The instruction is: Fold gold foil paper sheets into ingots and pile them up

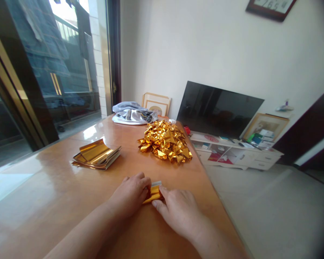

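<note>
Head camera view, looking down and forward over a glossy wooden bench (56, 201). Two bare hands are met near its near edge, and a small piece of gold foil paper (152, 194) is pinched between them. The left hand (131, 194) is curled, its fingertips pressed on the foil's left end; the right hand (179, 212) lies flatter, with its thumb and forefinger closed on the right end. The foil is held low against the bench and appears partly folded — a pale underside shows at its top edge.

Ahead of the right hand, well apart from it, a heap of crumpled-looking folded gold pieces (166, 142) is piled up; many seem finished. Ahead of the left hand and out to its left, a stack of flat gold sheets (97, 154) is waiting, the top sheet curled upward. By that reckoning the work is judged well along, though a fair stack is left.

Beyond the heap, a grey cloth bundle (132, 114) rests at the far end of the bench. Past it, a dark television (218, 108) is seen on a low white cabinet.

Most of the held foil is hidden under the fingers, so its fold cannot be made out — nor can the heap be counted.
</note>
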Tool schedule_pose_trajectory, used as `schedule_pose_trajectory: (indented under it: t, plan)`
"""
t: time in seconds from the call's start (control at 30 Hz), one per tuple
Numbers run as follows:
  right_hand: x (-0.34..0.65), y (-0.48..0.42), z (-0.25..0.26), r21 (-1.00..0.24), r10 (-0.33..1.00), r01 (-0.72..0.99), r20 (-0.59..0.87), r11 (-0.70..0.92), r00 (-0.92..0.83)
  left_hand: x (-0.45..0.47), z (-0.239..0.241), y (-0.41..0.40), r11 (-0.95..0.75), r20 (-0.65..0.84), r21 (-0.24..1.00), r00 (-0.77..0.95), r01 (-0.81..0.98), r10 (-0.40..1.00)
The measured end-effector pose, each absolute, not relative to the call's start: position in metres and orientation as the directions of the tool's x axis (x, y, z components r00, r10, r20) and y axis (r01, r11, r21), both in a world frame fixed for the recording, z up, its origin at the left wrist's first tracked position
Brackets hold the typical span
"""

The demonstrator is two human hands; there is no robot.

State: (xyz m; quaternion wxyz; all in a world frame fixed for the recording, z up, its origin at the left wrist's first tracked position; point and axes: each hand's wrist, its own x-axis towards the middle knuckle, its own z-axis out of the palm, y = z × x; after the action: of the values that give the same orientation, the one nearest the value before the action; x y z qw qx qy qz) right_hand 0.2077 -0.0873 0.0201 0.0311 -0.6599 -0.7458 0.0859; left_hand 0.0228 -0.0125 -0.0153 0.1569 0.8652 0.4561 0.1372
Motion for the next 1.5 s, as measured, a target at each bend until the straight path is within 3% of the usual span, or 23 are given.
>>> schedule_pose_trajectory:
  t: [0.2, 0.97, 1.5]
  plan:
    - [0.204, -0.088, 0.02, -0.176, 0.982, 0.968, -0.035, 0.179, -0.188, 0.023, -0.014, -0.012, -0.537, 0.086, 0.398, 0.553, 0.744, 0.829]
    - [0.206, -0.089, 0.015, -0.164, 0.984, 0.975, -0.075, 0.15, -0.164, 0.02, -0.016, -0.01, -0.519, 0.1, 0.445, 0.536, 0.73, 0.838]
    - [0.206, -0.089, 0.014, -0.14, 0.982, 0.978, -0.093, 0.153, -0.167, -0.007, -0.003, -0.008, -0.412, -0.042, 0.558, 0.521, 0.72, 0.853]
